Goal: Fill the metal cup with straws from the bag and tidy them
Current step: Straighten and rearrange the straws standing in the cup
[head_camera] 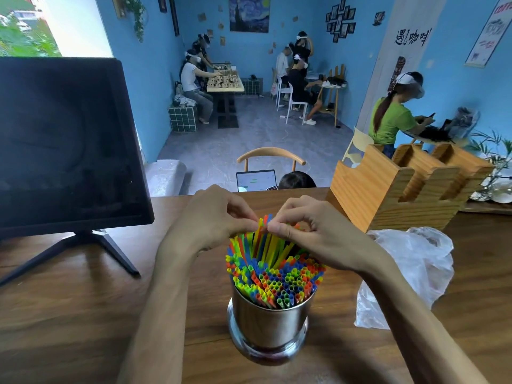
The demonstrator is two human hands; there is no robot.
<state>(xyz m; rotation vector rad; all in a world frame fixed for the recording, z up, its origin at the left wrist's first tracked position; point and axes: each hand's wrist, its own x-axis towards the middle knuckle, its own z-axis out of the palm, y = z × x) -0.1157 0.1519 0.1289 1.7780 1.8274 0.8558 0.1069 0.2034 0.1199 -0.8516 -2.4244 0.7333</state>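
A shiny metal cup [270,322] stands on the wooden counter in front of me, packed with several colourful straws [277,278] whose open ends fan out above the rim. A few straws at the far side stick up higher than the rest. My left hand [219,214] and my right hand [307,228] meet over those taller straws, fingertips pinching their tops. A crumpled clear plastic bag [410,273] lies to the right of the cup; it looks flat and I see no straws in it.
A black monitor [63,145] on a tripod stand occupies the left of the counter [83,314]. A wooden slotted holder [401,184] stands at the back right. Beyond the counter edge are a laptop, a chair and seated people.
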